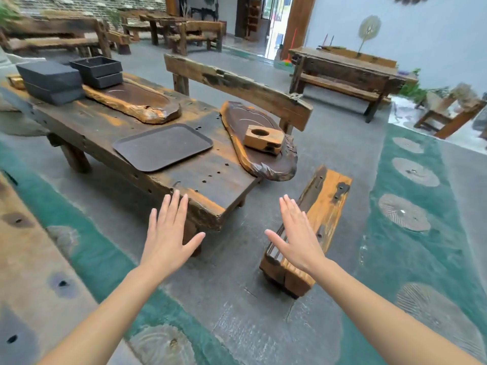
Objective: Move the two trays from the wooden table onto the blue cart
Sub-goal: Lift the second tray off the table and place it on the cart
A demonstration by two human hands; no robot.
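While both your hands hover spread and empty, left hand [168, 233] sits nearer the flat dark rectangular metal tray [162, 146], beyond its fingertips, long axis running left-right

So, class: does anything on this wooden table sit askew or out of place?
Yes. The carved wooden slab lies crooked at the wooden table's right end, its tip overhanging the edge, with a loose wooden block on it. The flat tray sits fully on the top.

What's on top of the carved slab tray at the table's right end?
A small wooden block with a round hole in its top sits on the carved slab tray, nothing else. The tray surface beneath the block is hidden. Both hands are empty.
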